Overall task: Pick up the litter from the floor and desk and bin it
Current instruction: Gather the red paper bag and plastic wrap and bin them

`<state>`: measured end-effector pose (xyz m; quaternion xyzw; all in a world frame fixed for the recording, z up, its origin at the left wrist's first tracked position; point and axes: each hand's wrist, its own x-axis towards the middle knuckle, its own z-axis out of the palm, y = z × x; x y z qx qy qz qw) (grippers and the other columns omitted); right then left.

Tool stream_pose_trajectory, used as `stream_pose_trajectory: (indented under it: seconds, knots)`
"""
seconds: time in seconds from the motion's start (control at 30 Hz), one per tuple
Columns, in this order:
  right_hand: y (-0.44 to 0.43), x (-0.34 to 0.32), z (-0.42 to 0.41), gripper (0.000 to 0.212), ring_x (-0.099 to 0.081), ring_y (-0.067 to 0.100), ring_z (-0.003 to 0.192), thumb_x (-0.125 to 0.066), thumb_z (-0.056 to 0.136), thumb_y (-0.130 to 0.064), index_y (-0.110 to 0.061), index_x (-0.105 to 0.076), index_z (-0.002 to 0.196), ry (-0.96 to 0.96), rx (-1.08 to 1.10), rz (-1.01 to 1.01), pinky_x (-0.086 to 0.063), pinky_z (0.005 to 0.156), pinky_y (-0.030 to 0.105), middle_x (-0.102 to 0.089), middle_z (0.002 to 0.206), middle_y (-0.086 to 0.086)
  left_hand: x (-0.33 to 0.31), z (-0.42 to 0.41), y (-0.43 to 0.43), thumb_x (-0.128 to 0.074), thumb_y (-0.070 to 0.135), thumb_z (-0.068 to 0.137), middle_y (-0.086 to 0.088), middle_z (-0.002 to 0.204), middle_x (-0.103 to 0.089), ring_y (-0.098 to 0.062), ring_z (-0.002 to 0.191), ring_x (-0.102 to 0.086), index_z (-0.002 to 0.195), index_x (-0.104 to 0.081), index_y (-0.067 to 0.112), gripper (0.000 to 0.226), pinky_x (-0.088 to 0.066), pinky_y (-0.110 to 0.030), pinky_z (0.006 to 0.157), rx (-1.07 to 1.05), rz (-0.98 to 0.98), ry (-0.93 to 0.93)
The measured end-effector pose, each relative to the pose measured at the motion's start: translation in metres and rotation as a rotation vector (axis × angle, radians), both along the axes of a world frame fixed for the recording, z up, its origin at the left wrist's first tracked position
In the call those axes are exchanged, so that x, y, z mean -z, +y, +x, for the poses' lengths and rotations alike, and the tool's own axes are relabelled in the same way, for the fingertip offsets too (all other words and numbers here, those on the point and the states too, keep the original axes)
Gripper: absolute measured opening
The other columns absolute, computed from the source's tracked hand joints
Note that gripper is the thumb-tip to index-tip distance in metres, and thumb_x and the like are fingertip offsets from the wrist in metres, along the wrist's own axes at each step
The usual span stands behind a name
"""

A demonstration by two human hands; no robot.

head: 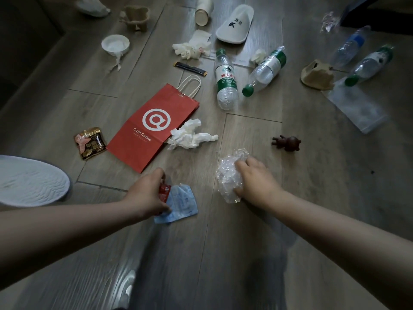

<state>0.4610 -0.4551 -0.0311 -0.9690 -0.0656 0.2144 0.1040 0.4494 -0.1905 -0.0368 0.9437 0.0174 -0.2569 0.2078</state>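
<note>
Two bare hands reach down over a wooden floor (257, 231) strewn with litter, taken here relative to the red paper bag (154, 126) lying flat near mid-frame. Left hand (147, 195), just nearer the camera than the bag's bottom edge: grip closed around a small red sachet (164, 190) and a pale blue wrapper (181, 203), the wrapper fanning out to the right of the fingers. Right hand (254, 181), to the right of the bag and nearer the camera: grip curled over a crumpled ball of clear plastic film (230, 175), fingertips pressing its top; whether the ball is clear of the floor cannot be told. Touching the bag's right edge: a crumpled white tissue (190, 135). Just left of the bag: a dark snack packet (90, 143). Beyond the bag's handles: a black stick sachet (191, 68) and more crumpled tissue (190, 50). Right of the handles: two green-capped clear bottles (225, 79) lying side by side. Farther right: two more bottles (368, 63), a torn cardboard piece (317, 74) and a clear pouch (357, 106). Well right of the bag: a small brown figurine (287, 143). Far beyond the bag: a white slipper (234, 24), a paper cup (203, 11) and a white bowl-shaped lid (115, 44).
</note>
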Motion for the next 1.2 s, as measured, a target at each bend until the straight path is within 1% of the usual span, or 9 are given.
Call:
stream_pose_trajectory:
  seconds: [0.27, 0.47, 0.63, 0.7, 0.8, 0.9, 1.0, 1.1, 1.2]
  knots:
    - [0.000, 0.003, 0.010, 0.046, -0.050, 0.023, 0.110, -0.070, 0.082, -0.030, -0.014, -0.050, 0.119, -0.022, 0.009, 0.012, -0.040, 0.086, 0.029, -0.051, 0.120, 0.005, 0.005, 0.014, 0.000, -0.083, 0.028, 0.059, 0.005, 0.077, -0.061, -0.014, 0.072, -0.058, 0.072, -0.056, 0.021, 0.031, -0.040, -0.025, 0.053, 0.048, 0.088, 0.026]
    - [-0.001, 0.006, 0.010, 0.051, -0.048, 0.022, 0.111, -0.071, 0.081, -0.034, -0.016, -0.048, 0.122, -0.021, 0.023, 0.021, -0.041, 0.087, 0.030, -0.050, 0.122, 0.004, -0.016, 0.083, -0.020, -0.081, 0.032, 0.069, -0.003, 0.086, -0.059, -0.024, 0.083, -0.058, 0.075, -0.061, 0.017, 0.026, -0.038, -0.030, 0.061, 0.122, 0.074, -0.277]
    - [-0.004, 0.009, 0.008, 0.060, -0.041, 0.022, 0.117, -0.073, 0.079, -0.033, -0.019, -0.043, 0.129, -0.022, 0.055, 0.055, -0.040, 0.097, 0.031, -0.042, 0.127, 0.004, -0.004, 0.101, -0.038, -0.086, 0.043, 0.058, -0.007, 0.136, -0.030, -0.030, 0.120, -0.040, 0.130, -0.041, 0.020, 0.088, -0.043, -0.041, 0.093, 0.218, 0.120, -0.334]
    - [-0.005, 0.008, 0.006, 0.080, -0.036, 0.024, 0.125, -0.075, 0.077, -0.032, -0.024, -0.029, 0.142, -0.044, 0.074, 0.087, -0.038, 0.102, 0.032, -0.035, 0.135, 0.005, 0.003, 0.104, -0.039, -0.087, 0.048, 0.054, -0.007, 0.147, -0.018, -0.032, 0.126, -0.038, 0.147, -0.020, 0.026, 0.116, -0.042, -0.043, 0.098, 0.259, 0.122, -0.304]
    - [-0.003, 0.004, 0.005, 0.105, -0.018, 0.028, 0.142, -0.074, 0.079, -0.028, -0.040, 0.002, 0.150, -0.028, 0.058, 0.126, -0.029, 0.113, 0.039, -0.010, 0.155, 0.007, 0.011, 0.109, -0.038, -0.085, 0.054, 0.052, -0.006, 0.148, -0.021, -0.033, 0.124, -0.042, 0.151, -0.008, 0.029, 0.128, -0.045, -0.042, 0.095, 0.280, 0.144, -0.275]
    - [0.002, 0.003, 0.008, 0.098, -0.014, 0.030, 0.143, -0.067, 0.086, -0.027, -0.043, 0.005, 0.150, 0.003, -0.084, 0.061, -0.026, 0.114, 0.039, -0.002, 0.159, 0.008, 0.015, 0.114, -0.037, -0.082, 0.058, 0.054, -0.005, 0.134, -0.037, -0.029, 0.116, -0.048, 0.149, -0.019, 0.029, 0.117, -0.048, -0.040, 0.088, 0.303, 0.148, -0.208]
    - [0.006, 0.004, 0.009, 0.090, -0.010, 0.030, 0.143, -0.061, 0.084, -0.049, -0.035, -0.005, 0.153, 0.049, -0.192, -0.003, -0.024, 0.115, 0.040, -0.001, 0.159, 0.009, 0.016, 0.114, -0.037, -0.080, 0.056, 0.059, -0.006, 0.124, -0.040, -0.029, 0.108, -0.052, 0.140, -0.036, 0.026, 0.097, -0.049, -0.039, 0.084, 0.315, 0.137, -0.177]
    - [0.011, 0.005, 0.002, 0.093, -0.001, 0.028, 0.145, -0.041, 0.078, -0.077, -0.033, -0.008, 0.153, 0.079, -0.121, 0.028, -0.020, 0.116, 0.046, 0.002, 0.160, 0.006, 0.016, 0.109, -0.038, -0.079, 0.051, 0.062, -0.007, 0.116, -0.043, -0.030, 0.098, -0.055, 0.123, -0.048, 0.021, 0.074, -0.046, -0.034, 0.075, 0.281, 0.108, -0.171]
    - [0.014, 0.008, -0.005, 0.076, -0.007, 0.024, 0.145, -0.028, 0.088, -0.071, -0.030, -0.019, 0.151, -0.004, -0.046, 0.051, -0.024, 0.113, 0.046, -0.008, 0.159, 0.005, 0.016, 0.104, -0.039, -0.077, 0.047, 0.067, -0.005, 0.104, -0.044, -0.026, 0.088, -0.055, 0.099, -0.052, 0.020, 0.048, -0.037, -0.030, 0.066, 0.257, 0.080, -0.164]
